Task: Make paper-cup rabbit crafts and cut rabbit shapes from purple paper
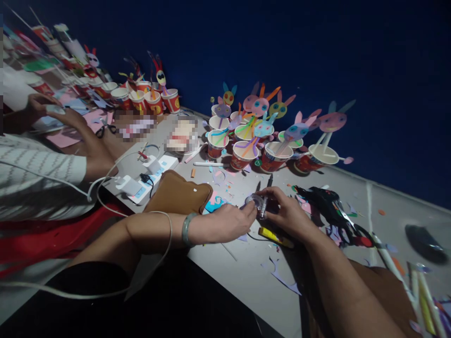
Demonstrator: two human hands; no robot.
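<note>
Between both hands, just above the table, is a small clear round thing that looks like a roll of clear tape [260, 204]. My left hand [236, 221], with a bracelet at the wrist, pinches its near left side. The fingers and thumb of my right hand [287, 211] close round its right side. Part of the roll is hidden by my fingers. Right below lies a yellow utility knife [275, 237]. A dark pen [270, 181] stands out behind my right fingertips. A brown pouch [178, 193] lies left of my left hand.
Paper cups [276, 157] holding paper animal figures stand along the back. A black glue gun [322, 206] and scissors [361, 234] lie right, amid paper scraps. A power strip [155, 176] with cables is left; one white cable [171, 230] crosses my left arm. A co-worker's hands [66, 115] work far left.
</note>
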